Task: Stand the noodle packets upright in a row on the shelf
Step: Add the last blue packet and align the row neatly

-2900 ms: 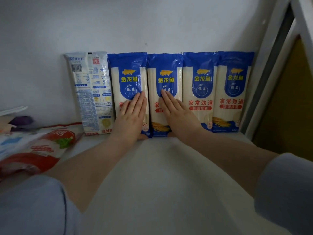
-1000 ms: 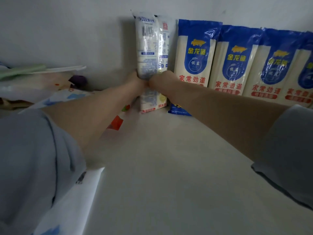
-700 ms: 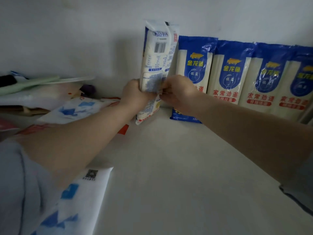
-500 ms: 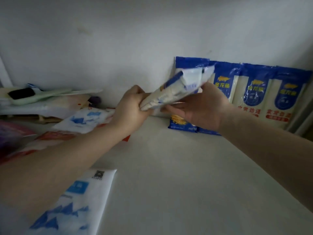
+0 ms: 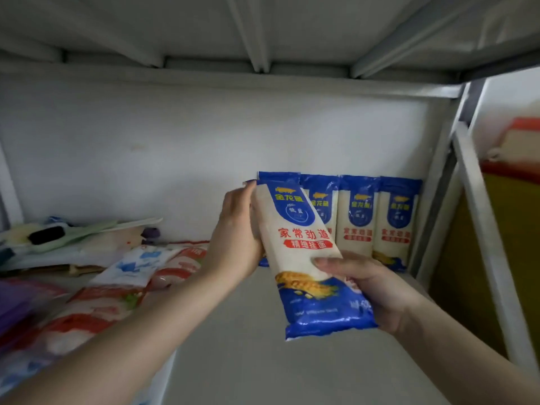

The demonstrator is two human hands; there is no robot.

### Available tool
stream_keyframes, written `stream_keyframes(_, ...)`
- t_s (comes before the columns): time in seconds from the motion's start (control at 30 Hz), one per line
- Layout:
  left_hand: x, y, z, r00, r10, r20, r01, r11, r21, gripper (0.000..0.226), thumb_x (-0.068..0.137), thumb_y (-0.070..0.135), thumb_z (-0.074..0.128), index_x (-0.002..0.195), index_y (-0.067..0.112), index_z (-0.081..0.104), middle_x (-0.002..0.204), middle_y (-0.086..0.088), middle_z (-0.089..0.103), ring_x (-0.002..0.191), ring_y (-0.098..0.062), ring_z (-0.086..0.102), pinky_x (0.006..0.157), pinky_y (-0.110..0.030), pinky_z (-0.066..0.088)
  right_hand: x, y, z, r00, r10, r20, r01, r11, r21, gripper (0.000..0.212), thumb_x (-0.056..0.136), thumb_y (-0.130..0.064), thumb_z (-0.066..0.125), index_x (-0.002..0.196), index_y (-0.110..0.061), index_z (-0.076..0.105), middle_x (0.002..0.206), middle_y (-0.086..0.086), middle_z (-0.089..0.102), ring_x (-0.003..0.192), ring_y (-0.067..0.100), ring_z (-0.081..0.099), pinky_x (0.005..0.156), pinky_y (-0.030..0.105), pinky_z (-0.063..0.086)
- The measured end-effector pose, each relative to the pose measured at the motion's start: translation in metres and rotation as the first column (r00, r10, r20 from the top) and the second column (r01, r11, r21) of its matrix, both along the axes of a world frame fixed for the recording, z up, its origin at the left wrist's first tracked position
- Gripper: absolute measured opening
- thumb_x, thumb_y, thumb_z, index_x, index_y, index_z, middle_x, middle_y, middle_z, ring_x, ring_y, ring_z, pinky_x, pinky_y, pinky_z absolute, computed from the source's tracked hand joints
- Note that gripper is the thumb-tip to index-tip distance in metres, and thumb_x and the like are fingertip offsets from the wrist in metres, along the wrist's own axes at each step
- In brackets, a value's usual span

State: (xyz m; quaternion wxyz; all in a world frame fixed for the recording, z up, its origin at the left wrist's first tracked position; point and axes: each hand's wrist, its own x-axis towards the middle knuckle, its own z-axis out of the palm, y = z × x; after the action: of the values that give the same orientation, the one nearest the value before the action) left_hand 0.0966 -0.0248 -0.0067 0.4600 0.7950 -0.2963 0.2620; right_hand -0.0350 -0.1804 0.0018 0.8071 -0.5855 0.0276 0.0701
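Note:
I hold one blue-and-white noodle packet (image 5: 304,252) above the shelf, its printed front toward me and its top tilted left. My left hand (image 5: 236,241) grips its left edge near the top. My right hand (image 5: 371,290) holds its lower right part, thumb on the front. Behind it, several matching noodle packets (image 5: 377,220) stand upright in a row against the back wall, at the right end of the white shelf (image 5: 248,346). The leftmost of them is mostly hidden by the held packet.
Red-and-white and blue-and-white flat bags (image 5: 122,282) lie piled at the left of the shelf, with green and white items (image 5: 64,232) behind them. A metal upright post (image 5: 438,182) bounds the shelf on the right. The shelf above (image 5: 263,39) hangs low overhead.
The packet that stood back-side-out at the row's left end has been lifted off the shelf by both hands and turned, so its blue front now faces me. The view has pulled back.

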Motion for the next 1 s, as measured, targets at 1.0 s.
stream_keyframes(1.0, -0.028, -0.035, -0.014, 0.696, -0.609, -0.381, 0.407, 0.771, -0.489, 0.029, 0.085, 0.007, 0.063, 0.113, 0.016, 0.059, 0.105, -0.004, 0.072, 0.09, -0.018, 0.071, 0.066, -0.026, 0.057, 0.024, -0.027, -0.034, 0.853, -0.343, 0.394, 0.438, 0.88, -0.182, 0.032, 0.078, -0.017, 0.067, 0.109, -0.007, 0.064, 0.102, 0.007, 0.074, 0.091, 0.024, 0.072, 0.075, 0.036, 0.059)
